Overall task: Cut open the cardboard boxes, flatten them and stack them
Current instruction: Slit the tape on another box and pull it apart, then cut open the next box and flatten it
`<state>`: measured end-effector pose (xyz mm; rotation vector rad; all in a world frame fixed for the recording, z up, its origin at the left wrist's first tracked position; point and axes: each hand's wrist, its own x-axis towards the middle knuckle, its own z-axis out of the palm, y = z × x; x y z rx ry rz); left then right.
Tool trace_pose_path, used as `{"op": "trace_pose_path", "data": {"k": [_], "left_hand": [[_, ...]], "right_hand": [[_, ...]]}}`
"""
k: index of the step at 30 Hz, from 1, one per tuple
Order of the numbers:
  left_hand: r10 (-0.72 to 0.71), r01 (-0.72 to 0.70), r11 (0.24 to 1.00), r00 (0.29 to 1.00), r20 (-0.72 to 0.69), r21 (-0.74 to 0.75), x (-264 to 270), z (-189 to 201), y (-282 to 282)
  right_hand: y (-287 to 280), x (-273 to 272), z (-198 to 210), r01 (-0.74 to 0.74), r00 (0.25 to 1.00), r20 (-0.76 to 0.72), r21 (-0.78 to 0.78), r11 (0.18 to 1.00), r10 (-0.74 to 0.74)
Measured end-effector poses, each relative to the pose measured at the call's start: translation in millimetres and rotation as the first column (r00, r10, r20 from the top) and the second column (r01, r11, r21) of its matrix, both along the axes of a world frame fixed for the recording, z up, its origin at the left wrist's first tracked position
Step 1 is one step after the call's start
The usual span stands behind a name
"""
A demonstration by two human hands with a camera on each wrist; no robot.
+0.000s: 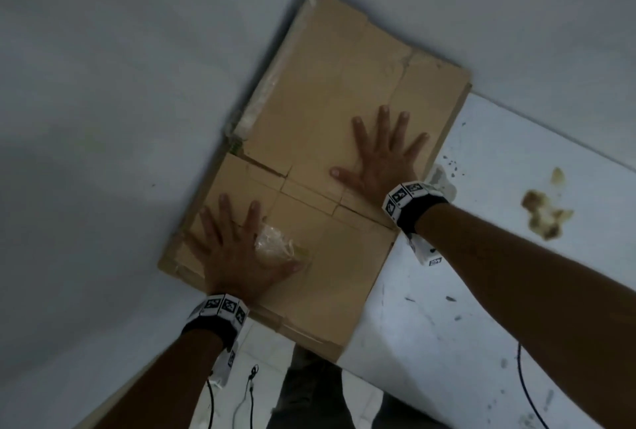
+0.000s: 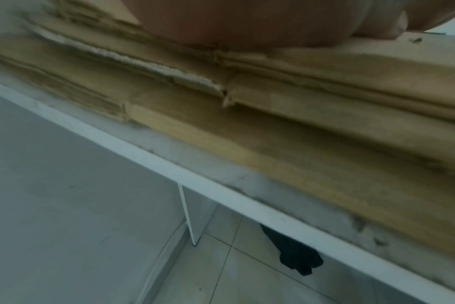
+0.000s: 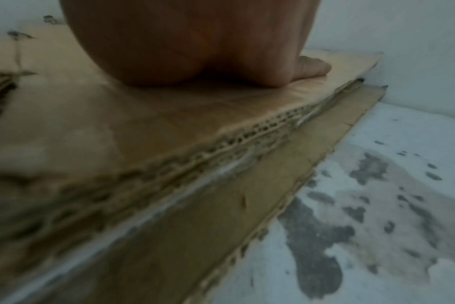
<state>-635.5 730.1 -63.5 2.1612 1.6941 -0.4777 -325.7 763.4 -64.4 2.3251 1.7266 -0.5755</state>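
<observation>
Cardboard stack (image 2: 312, 127) layers show only at wrists, under flat hands.

Two hands — left hand (image 1: 241, 258), right hand (image 1: 380, 163). One stack of flattened cardboard boxes (image 1: 330, 139) — several layers, exact count unclear. One worktop (image 1: 481, 256). Two wristbands.

Right hand (image 3: 195, 51) presses flat on stacked cardboard (image 3: 169, 127).

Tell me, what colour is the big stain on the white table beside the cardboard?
Yellowish-brown stain on the white table, clearest in the head view.
</observation>
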Motion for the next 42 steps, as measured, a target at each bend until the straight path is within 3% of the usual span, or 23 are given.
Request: {"op": "trace_pose_path", "data": {"k": [6,10,12,16,18,20,23,26,30,33,37,42], "left_hand": [[0.014,-0.014,0.999,1.0,-0.009,-0.034,4.9,15.3,-2.2],[-0.009,0.002,0.997,0.995,-0.095,-0.08,14.4,38.5,-5.0],[-0.027,0.019,0.998,0.993,-0.119,-0.066,30.6,57.7,-8.4],[-0.204,0.203,0.979,0.979,0.015,0.017,64.7,83.7,-42.8],[-0.259,0.266,0.957,0.963,0.077,-0.115,87.0,85.2,-70.3],[-0.341,0.346,0.886,0.937,0.071,-0.31,117.3,83.9,-108.5],[-0.548,0.509,0.73,0.835,0.056,-0.456,171.6,78.2,-187.5],[-0.679,0.631,0.621,0.73,0.083,-0.464,213.9,64.7,-277.6],[-0.741,0.646,0.525,0.667,0.075,-0.554,248.4,38.8,-382.6],[-0.754,0.632,0.511,0.655,0.048,-0.583,268.9,29.3,-445.9],[-0.773,0.599,0.505,0.635,-0.017,-0.621,292.0,29.6,-513.8],[-0.765,0.54,0.496,0.643,-0.047,-0.681,348.7,33.1,-575.2]], "right_hand": [[1.7,1.5,14.2,0.016,1.0,0.009,-0.065,0.998,-0.016],[2.8,-9.5,49.8,0.078,0.997,-0.004,-0.186,0.979,-0.081],[-19.9,-15.7,74.2,0.063,0.997,-0.029,-0.117,0.991,-0.067],[-128.0,-9.8,93.7,0.096,0.924,-0.37,-0.017,0.995,-0.096],[-205.5,4.9,88.8,0.206,0.87,-0.449,-0.046,0.977,-0.205],[-294.3,24.2,79.4,0.322,0.824,-0.448,-0.133,0.937,-0.346],[-447.0,52.3,63.7,0.521,0.702,-0.402,-0.273,0.809,-0.588],[-608.3,64.6,45.3,0.711,0.489,-0.342,-0.377,0.594,-0.803],[-818.9,48.4,27.6,0.836,0.209,-0.257,-0.453,0.309,-0.944],[-947.4,20.9,20.6,0.831,0.08,-0.142,-0.537,0.145,-0.987],[-1055.7,11.4,8.0,0.812,-0.083,-0.078,-0.583,-0.022,-0.993],[-1099.7,75.0,5.7,0.824,-0.191,-0.145,-0.562,-0.077,-0.971]]}}
